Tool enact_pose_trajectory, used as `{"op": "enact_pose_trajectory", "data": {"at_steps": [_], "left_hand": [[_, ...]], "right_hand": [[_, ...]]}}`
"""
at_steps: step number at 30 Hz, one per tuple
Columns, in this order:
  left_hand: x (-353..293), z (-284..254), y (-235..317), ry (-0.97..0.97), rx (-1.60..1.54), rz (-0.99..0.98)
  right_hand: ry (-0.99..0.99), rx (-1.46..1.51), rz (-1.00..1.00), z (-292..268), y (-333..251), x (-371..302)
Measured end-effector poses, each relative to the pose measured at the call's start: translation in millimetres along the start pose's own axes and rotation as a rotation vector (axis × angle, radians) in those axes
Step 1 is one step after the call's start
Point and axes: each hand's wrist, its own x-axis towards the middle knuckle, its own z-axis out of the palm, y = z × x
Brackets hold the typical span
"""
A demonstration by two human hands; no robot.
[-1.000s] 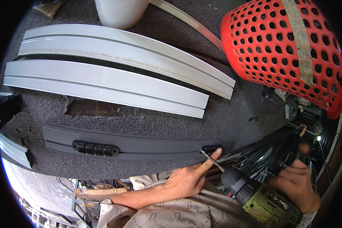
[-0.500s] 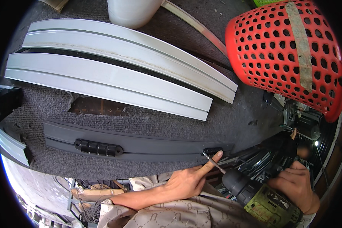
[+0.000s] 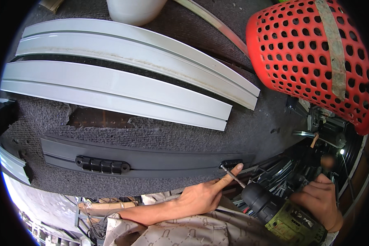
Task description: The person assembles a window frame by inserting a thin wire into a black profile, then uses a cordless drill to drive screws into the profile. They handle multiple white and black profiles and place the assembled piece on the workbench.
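Observation:
A long dark grey profile strip [image 3: 184, 158] with a groove lies along the near edge of the carpeted bench. A black ribbed plastic fitting [image 3: 102, 165] sits on its left part, and a similar black fitting [image 3: 233, 162] at its right end. My left hand [image 3: 201, 196] reaches across, index finger stretched out with its tip at the right fitting and the other fingers curled underneath. In my right hand [image 3: 319, 199] is a green and black cordless drill [image 3: 291, 221]. Its long bit [image 3: 233, 177] meets the left end of that fitting, at a screw point.
Two pale profile strips [image 3: 119, 90] lie farther back. A white bucket [image 3: 135, 10] stands behind them, and a red perforated basket [image 3: 303, 53] rests at far right. Another pale profile piece [image 3: 13, 164] is at the left edge. Beyond the bench at right, metal lengths [image 3: 270, 180] and another person [image 3: 315, 156] show.
The view has shifted slightly, so the strips at left sit a little farther left. The drill bit and my left fingertip remain at the right fitting.

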Motion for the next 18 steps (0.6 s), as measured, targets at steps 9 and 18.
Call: {"op": "enact_pose_trajectory", "data": {"at_steps": [9,18], "left_hand": [[1.1,-2.2,7.2,0.093,0.031,0.034],[-10.6,16.6,13.5,0.305,0.218,0.083]], "right_hand": [[0.06,-0.074,-0.048,3.5,2.2,1.1],[0.154,-0.284,-0.344,-23.5,-5.9,0.0]]}}
